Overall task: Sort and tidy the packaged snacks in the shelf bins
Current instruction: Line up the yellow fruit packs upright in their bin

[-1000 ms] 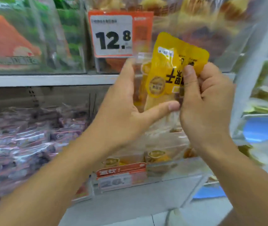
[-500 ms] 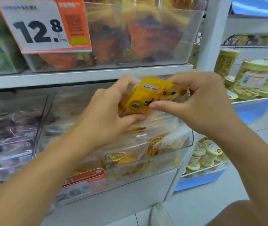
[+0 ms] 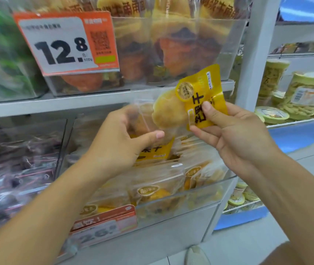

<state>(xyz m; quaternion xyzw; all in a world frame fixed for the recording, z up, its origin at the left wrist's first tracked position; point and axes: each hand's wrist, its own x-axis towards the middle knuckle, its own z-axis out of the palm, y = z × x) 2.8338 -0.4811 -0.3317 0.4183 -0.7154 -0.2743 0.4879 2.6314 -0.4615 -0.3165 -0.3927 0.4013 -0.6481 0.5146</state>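
My right hand [image 3: 234, 136] pinches a yellow snack packet [image 3: 200, 96] by its printed end, thumb on top, holding it up in front of the shelf edge. My left hand [image 3: 121, 142] grips another packet of the same kind [image 3: 153, 150], partly clear, just above the clear bin [image 3: 200, 196] on the lower shelf. That bin holds several more yellow packets lying loosely. The two held packets overlap in view.
Above, a clear bin [image 3: 234, 44] of orange-brown snacks carries a 12.8 price tag [image 3: 66, 44]. To the left is a bin of dark purple packets [image 3: 18, 169]. Right of a white upright [image 3: 255, 54], blue shelves hold lidded tubs [image 3: 305, 87]. An orange tag [image 3: 102, 224] hangs on the lower bin.
Both hands held one packet low over the bin; now my right hand has lifted a packet up and right, while my left hand holds a second one above the bin.
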